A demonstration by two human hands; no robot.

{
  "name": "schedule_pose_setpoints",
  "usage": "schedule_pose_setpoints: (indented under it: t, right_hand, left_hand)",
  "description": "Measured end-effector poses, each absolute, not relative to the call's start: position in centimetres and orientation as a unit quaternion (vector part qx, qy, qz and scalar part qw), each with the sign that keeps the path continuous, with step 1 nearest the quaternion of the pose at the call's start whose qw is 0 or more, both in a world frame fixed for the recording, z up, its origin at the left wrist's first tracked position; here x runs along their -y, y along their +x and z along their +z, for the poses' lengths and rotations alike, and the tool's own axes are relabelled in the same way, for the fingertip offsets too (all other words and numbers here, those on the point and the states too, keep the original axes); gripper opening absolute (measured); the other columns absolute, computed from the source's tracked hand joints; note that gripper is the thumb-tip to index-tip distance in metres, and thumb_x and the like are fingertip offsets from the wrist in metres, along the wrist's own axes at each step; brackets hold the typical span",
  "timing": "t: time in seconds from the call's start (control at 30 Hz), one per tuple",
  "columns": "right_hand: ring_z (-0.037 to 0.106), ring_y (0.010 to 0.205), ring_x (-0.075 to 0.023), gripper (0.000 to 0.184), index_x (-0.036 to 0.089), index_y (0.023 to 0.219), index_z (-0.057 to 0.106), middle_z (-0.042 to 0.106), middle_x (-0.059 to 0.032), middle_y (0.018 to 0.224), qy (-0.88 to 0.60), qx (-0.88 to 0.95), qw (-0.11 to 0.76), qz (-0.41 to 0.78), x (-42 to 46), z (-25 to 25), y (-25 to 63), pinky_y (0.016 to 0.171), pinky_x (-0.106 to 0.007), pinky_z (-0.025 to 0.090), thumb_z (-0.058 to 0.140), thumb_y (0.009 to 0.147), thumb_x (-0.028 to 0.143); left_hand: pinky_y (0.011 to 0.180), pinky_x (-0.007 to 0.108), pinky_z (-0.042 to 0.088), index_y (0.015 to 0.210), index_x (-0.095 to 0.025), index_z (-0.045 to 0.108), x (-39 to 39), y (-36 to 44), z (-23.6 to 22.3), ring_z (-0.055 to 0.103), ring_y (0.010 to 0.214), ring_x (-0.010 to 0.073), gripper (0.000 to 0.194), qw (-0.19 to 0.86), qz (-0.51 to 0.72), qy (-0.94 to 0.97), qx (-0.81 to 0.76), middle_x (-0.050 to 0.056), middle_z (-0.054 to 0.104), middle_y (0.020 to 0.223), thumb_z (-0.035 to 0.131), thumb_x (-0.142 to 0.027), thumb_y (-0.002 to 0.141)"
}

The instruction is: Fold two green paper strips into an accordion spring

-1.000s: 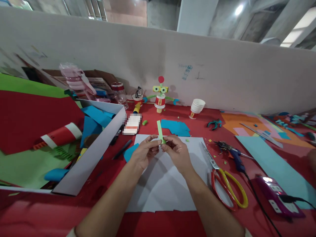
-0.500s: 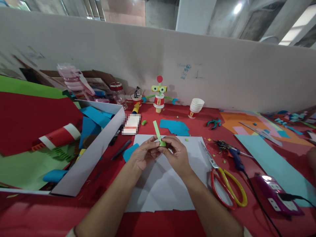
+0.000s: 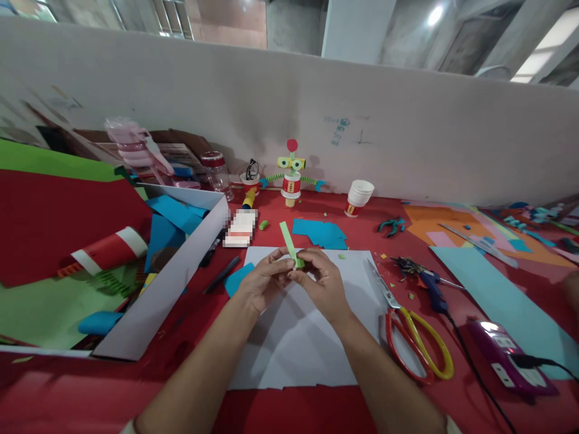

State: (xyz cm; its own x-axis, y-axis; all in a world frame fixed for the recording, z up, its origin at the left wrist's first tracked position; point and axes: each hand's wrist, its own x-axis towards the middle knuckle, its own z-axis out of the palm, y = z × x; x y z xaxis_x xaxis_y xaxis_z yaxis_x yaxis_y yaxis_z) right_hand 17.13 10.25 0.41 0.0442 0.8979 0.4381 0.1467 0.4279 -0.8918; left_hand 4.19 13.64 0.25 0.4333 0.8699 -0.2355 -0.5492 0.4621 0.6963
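Between my two hands is a light green paper strip [image 3: 288, 240], one end standing up straight and the other folded into a small pleated stack. My left hand [image 3: 266, 278] pinches the strip near the base of its straight end. The fingertips of my right hand [image 3: 322, 278] are closed on the pleated part, which they partly cover. Both hands are over a white paper sheet [image 3: 307, 337]. Just beyond them lie blue paper pieces [image 3: 319, 232] and a small green folded-paper spring [image 3: 263, 225]. A blue scrap [image 3: 237, 280] sits beside my left hand.
Large scissors [image 3: 404, 328] with red and yellow handles lie right of the sheet, near a glue gun [image 3: 432, 289] and a purple power strip [image 3: 511, 355]. A paper-cup robot [image 3: 291, 185] and stacked cups [image 3: 360, 194] stand behind. A white box [image 3: 181, 283] of craft pieces is at left.
My fingers have shifted slightly around the folded part of the green strip, and its straight end leans a little more to the left. Nothing else has visibly moved on the table.
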Motion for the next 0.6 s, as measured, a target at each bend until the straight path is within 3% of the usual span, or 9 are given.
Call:
schedule_pose_setpoints:
  t: [0.27,0.6]
  right_hand:
    - [0.058,0.066,-0.0135,0.013,0.02,0.078,0.066,0.062,-0.0007,0.075,-0.495,0.479,0.603,0.403,-11.0,-0.2,17.4,0.063,-0.027,0.05,0.064,0.075,0.033]
    - [0.056,0.062,-0.0114,0.013,0.019,0.075,0.061,0.06,0.0023,0.066,-0.503,0.426,0.603,0.45,-10.9,-0.6,16.9,0.064,-0.026,0.046,0.06,0.077,0.031]
  left_hand:
    - [0.063,0.025,0.047,0.077,-0.02,0.05,-12.9,5.0,1.2,0.062,0.061,0.0132,0.042,0.636,0.531,0.38,-0.411,-0.001,0.068,0.064,0.082,-0.017,0.05]
    - [0.058,0.023,0.045,0.079,-0.021,0.051,-13.2,4.9,0.5,0.062,0.057,0.0127,0.038,0.6,0.517,0.436,-0.427,-0.004,0.066,0.061,0.079,-0.019,0.054]
